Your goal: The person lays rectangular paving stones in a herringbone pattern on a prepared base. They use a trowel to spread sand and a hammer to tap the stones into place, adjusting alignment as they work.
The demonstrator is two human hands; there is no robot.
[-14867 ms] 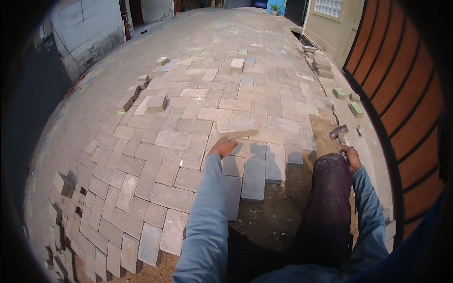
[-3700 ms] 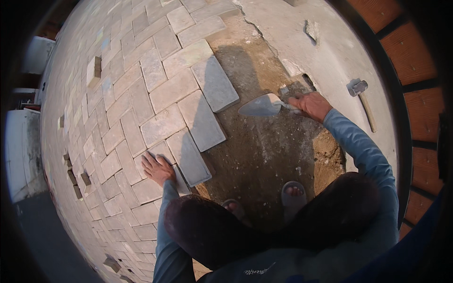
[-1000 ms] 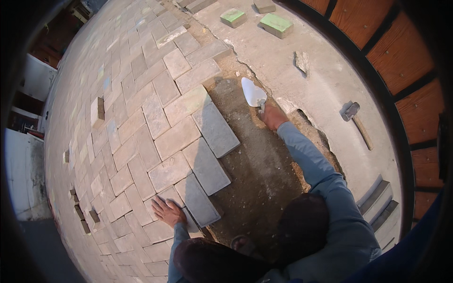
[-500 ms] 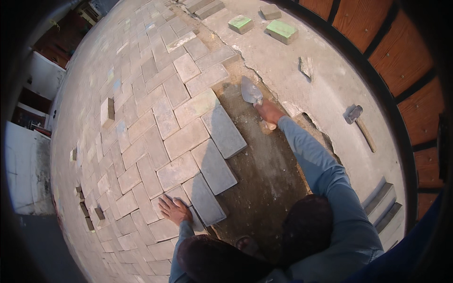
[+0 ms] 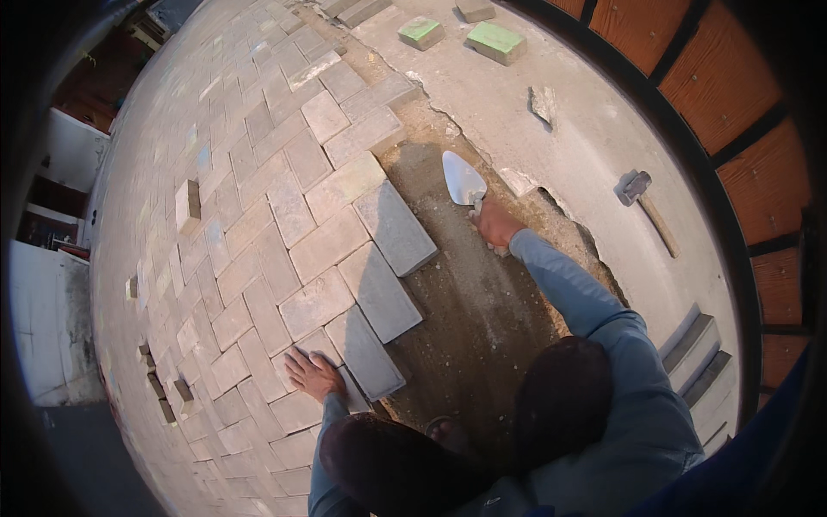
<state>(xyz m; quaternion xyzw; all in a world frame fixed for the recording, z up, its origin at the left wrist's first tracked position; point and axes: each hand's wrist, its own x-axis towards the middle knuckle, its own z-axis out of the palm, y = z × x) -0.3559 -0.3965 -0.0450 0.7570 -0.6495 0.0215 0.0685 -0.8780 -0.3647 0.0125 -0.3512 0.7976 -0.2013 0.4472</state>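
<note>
note trowel (image 5: 465, 179) above or on the bare soil bed (image 5: 469, 297), near the broken edge of the concrete strip (image 5: 590, 159); blade tip pointing away from the body. cannot tell whether touching the soil. see right hand (image 5: 498, 223) on the trowel's handle, fingers wrapped tight around it. see left hand (image 5: 315, 375) lying palm down on the grey pavers (image 5: 323, 248), fingers slightly apart. record pavers as interlocked, with a stepped edge along the soil's left side, partly in shadow. find hammer (image 5: 658, 224) lying on the concrete, right of the trowel. find a stone chunk (image 5: 543, 105) farther off, then two green-topped blocks (image 5: 497, 41). log orange-brown gate (image 5: 719, 77) with dark bars along the right rim.
</note>
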